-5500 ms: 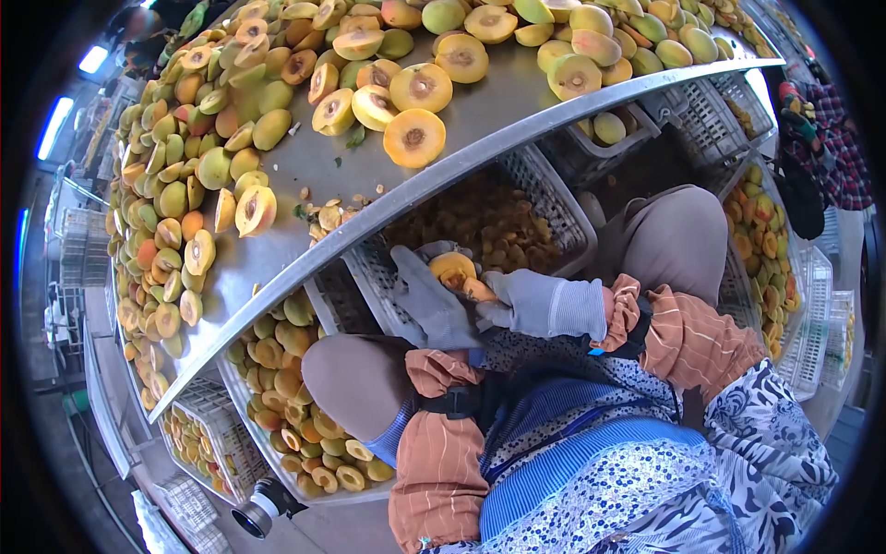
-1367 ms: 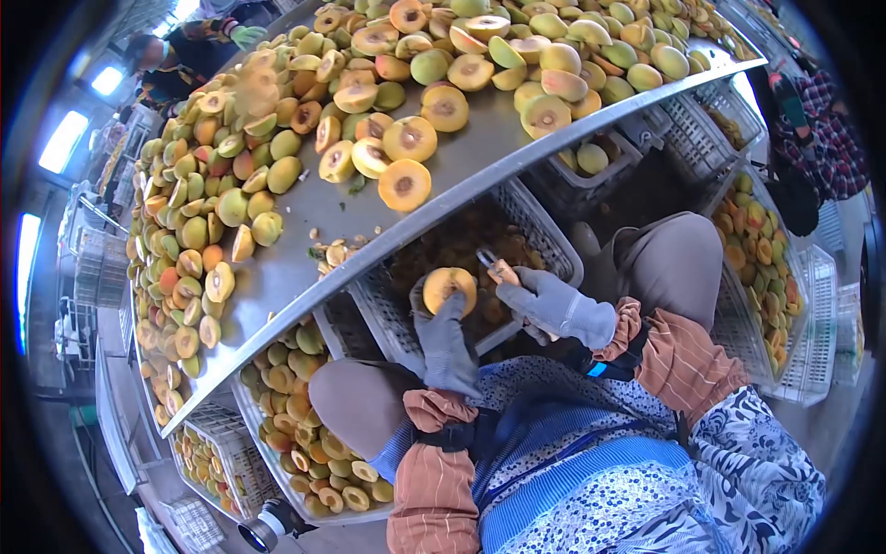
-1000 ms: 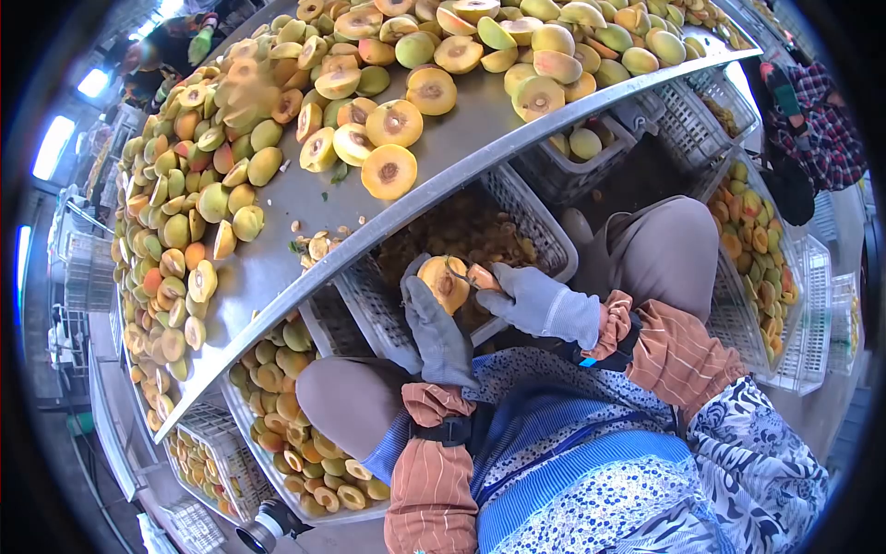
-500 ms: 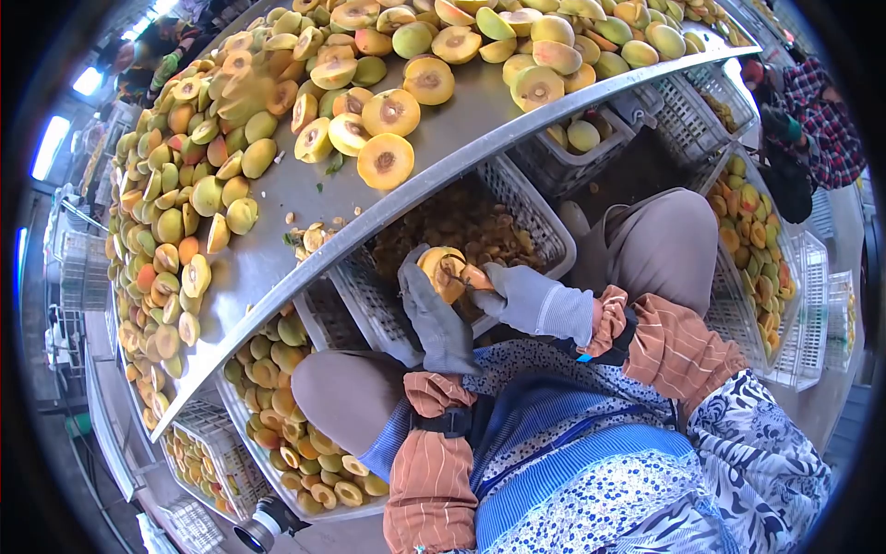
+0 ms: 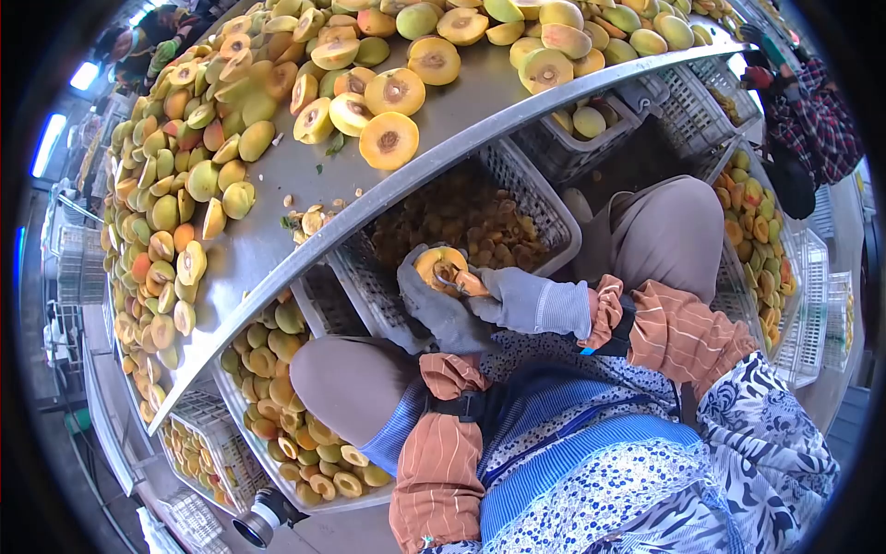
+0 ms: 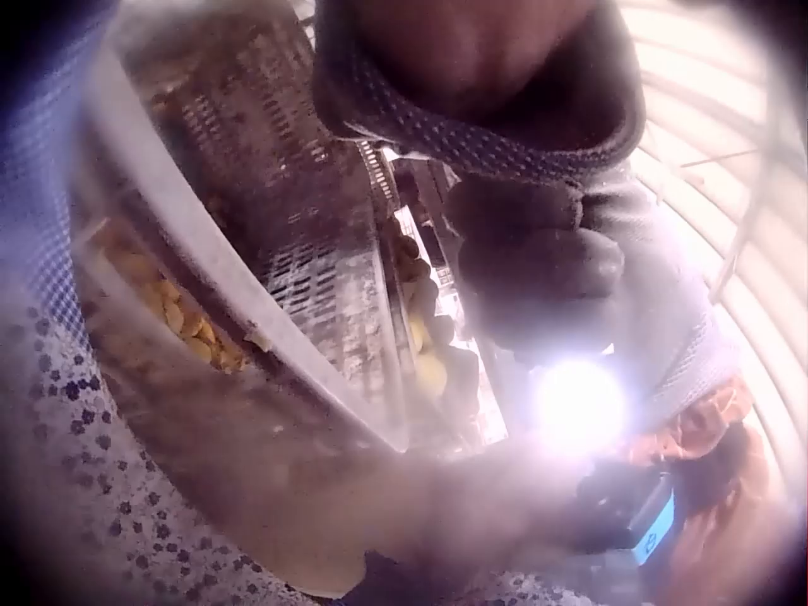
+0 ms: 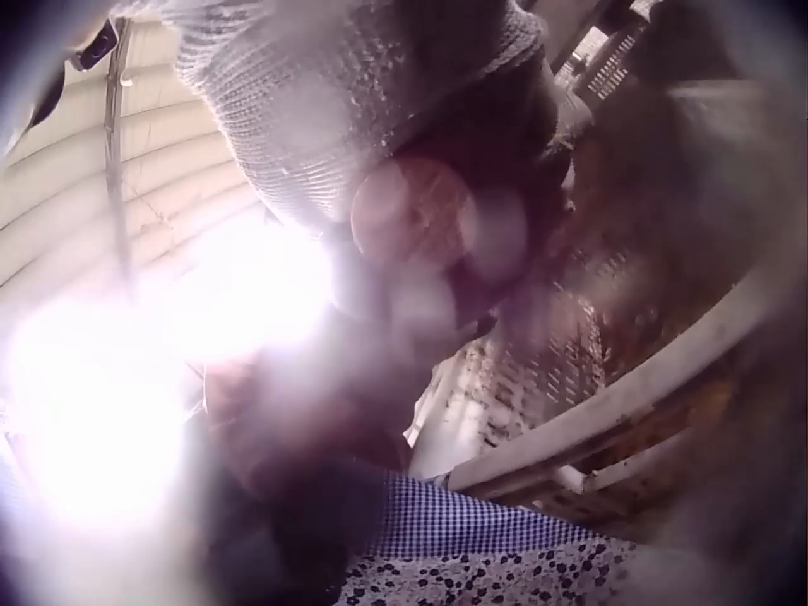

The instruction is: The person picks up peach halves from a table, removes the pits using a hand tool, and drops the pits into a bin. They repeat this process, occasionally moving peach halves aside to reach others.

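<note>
In the head view, my gloved left hand (image 5: 432,309) holds a yellow peach half (image 5: 430,262) with its cut face up. My gloved right hand (image 5: 533,299) grips a pitting knife by its orange-brown handle (image 5: 474,284). Its curved metal blade (image 5: 447,273) sits in the middle of the cut face, at the pit. Both hands are close together over the near edge of a grey plastic crate (image 5: 559,205) with brown and orange scraps inside. Glare and blur hide the peach half and the blade in both wrist views.
A metal table (image 5: 254,242) heaped with peach halves curves round the front, its raised rim (image 5: 406,182) above the crate. Crates of peach halves stand at left (image 5: 242,399) and right (image 5: 792,305). Other people work at the far left and right.
The knife was apart from the peach half 1.4 s ago; its blade then came onto the cut face and now sits deeper at the centre. The left hand has tilted toward the right hand.
</note>
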{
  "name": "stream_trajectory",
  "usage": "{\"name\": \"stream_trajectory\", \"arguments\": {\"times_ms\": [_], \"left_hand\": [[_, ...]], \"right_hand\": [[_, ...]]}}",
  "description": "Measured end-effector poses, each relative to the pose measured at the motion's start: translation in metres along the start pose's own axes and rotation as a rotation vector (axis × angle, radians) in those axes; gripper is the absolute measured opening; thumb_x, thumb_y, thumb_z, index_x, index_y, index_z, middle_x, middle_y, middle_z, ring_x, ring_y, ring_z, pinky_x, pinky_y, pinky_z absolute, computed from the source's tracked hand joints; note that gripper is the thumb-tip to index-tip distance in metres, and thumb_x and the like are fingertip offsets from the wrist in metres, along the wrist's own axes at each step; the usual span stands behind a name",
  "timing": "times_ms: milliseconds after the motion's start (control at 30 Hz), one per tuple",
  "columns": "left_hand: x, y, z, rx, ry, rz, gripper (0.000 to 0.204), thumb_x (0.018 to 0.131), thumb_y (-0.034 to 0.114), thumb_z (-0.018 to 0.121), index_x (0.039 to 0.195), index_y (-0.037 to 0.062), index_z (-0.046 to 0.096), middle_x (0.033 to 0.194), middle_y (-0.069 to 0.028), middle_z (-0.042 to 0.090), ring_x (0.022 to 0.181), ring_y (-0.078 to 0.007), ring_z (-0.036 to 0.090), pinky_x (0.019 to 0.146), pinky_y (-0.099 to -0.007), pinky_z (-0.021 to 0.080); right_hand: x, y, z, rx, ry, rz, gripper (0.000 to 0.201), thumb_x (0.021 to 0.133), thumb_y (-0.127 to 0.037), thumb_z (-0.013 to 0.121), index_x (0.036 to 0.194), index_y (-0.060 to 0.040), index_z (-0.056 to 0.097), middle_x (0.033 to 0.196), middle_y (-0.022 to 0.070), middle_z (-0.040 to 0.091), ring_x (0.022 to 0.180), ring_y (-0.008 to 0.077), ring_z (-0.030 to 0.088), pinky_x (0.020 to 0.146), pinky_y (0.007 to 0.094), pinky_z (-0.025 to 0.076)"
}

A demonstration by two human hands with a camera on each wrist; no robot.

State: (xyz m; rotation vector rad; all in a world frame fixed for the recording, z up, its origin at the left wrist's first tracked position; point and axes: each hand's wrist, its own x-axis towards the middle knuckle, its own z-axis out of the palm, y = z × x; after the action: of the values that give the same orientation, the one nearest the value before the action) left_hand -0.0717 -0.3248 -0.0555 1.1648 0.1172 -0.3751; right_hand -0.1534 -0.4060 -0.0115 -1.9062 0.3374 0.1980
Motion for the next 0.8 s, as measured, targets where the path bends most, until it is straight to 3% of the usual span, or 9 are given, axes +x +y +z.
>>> {"name": "stream_trajectory", "arguments": {"times_ms": [100,267,333,433,567,667,733,767,800], "left_hand": [[0.005,-0.006,-0.005,-0.001,0.017,0.009,0.031,0.087,0.024,0.034,0.095,0.0,0.052,0.09,-0.0109,0.054,0.078,-0.0201,0.056,0.068,-0.0282,0.047],[0.009,-0.003,-0.008,0.114,0.003,0.026,0.034,0.088,0.025,0.033,0.091,-0.0006,0.055,0.088,-0.0103,0.055,0.076,-0.0198,0.056,0.067,-0.0288,0.047],[0.006,0.002,-0.007,0.358,-0.029,0.175,0.035,0.087,0.024,0.033,0.086,-0.0013,0.057,0.083,-0.0095,0.057,0.074,-0.0195,0.056,0.066,-0.0288,0.047],[0.011,0.006,-0.01,0.485,-0.086,0.282,0.034,0.086,0.022,0.036,0.081,-0.0024,0.058,0.079,-0.0094,0.058,0.072,-0.0185,0.056,0.065,-0.0276,0.046],[0.015,0.01,-0.007,0.321,-0.14,0.21,0.033,0.085,0.021,0.038,0.079,-0.0036,0.058,0.078,-0.0094,0.059,0.07,-0.0176,0.056,0.063,-0.0264,0.045],[0.014,0.016,-0.003,0.284,-0.159,0.303,0.032,0.085,0.021,0.04,0.078,-0.004,0.059,0.079,-0.0093,0.059,0.069,-0.0162,0.056,0.063,-0.0257,0.044],[0.01,0.027,-0.001,0.505,-0.254,0.268,0.034,0.086,0.023,0.041,0.076,-0.0041,0.059,0.076,-0.0082,0.059,0.066,-0.0151,0.055,0.06,-0.025,0.044],[0.013,0.027,-0.002,0.504,-0.253,0.269,0.034,0.086,0.023,0.041,0.076,-0.0041,0.059,0.076,-0.0082,0.059,0.066,-0.0151,0.055,0.06,-0.025,0.044],[0.019,0.027,-0.003,0.486,-0.302,0.14,0.034,0.086,0.023,0.043,0.075,-0.0036,0.059,0.074,-0.008,0.059,0.065,-0.0143,0.055,0.059,-0.0243,0.044]], "right_hand": [[0.005,0.0,-0.002,-0.171,-0.029,0.043,0.035,0.08,-0.025,0.052,0.104,-0.0006,0.046,0.079,0.0213,0.057,0.075,0.0358,0.056,0.065,0.0366,0.044],[0.002,-0.001,-0.003,-0.098,-0.07,0.015,0.035,0.08,-0.022,0.051,0.106,-0.0005,0.044,0.081,0.0216,0.057,0.077,0.0356,0.057,0.065,0.0368,0.044],[0.001,-0.005,-0.005,-0.012,-0.092,-0.005,0.034,0.08,-0.021,0.051,0.106,0.0,0.044,0.082,0.0218,0.057,0.078,0.0356,0.057,0.065,0.0371,0.044],[0.003,-0.007,-0.002,-0.191,-0.103,0.118,0.033,0.08,-0.021,0.051,0.104,0.0008,0.045,0.082,0.0213,0.058,0.079,0.0353,0.057,0.066,0.037,0.044],[0.002,-0.006,0.0,-0.093,-0.079,0.112,0.029,0.08,-0.023,0.052,0.097,0.001,0.049,0.082,0.0206,0.058,0.079,0.0351,0.057,0.066,0.0368,0.044],[0.001,-0.001,0.002,-0.103,-0.068,0.11,0.029,0.08,-0.024,0.052,0.094,0.0012,0.05,0.082,0.0196,0.059,0.076,0.034,0.057,0.065,0.0362,0.045],[0.0,0.003,0.005,-0.208,-0.02,0.091,0.029,0.08,-0.025,0.051,0.093,0.0014,0.051,0.081,0.0189,0.059,0.074,0.0333,0.058,0.065,0.0357,0.045],[0.0,0.004,0.006,-0.097,-0.051,0.147,0.029,0.08,-0.025,0.051,0.094,0.0012,0.051,0.08,0.0178,0.059,0.072,0.0328,0.058,0.064,0.0349,0.046],[0.001,0.004,0.007,0.015,-0.081,0.203,0.03,0.08,-0.025,0.051,0.094,0.0009,0.051,0.079,0.0167,0.06,0.071,0.0322,0.058,0.063,0.0342,0.046]]}}
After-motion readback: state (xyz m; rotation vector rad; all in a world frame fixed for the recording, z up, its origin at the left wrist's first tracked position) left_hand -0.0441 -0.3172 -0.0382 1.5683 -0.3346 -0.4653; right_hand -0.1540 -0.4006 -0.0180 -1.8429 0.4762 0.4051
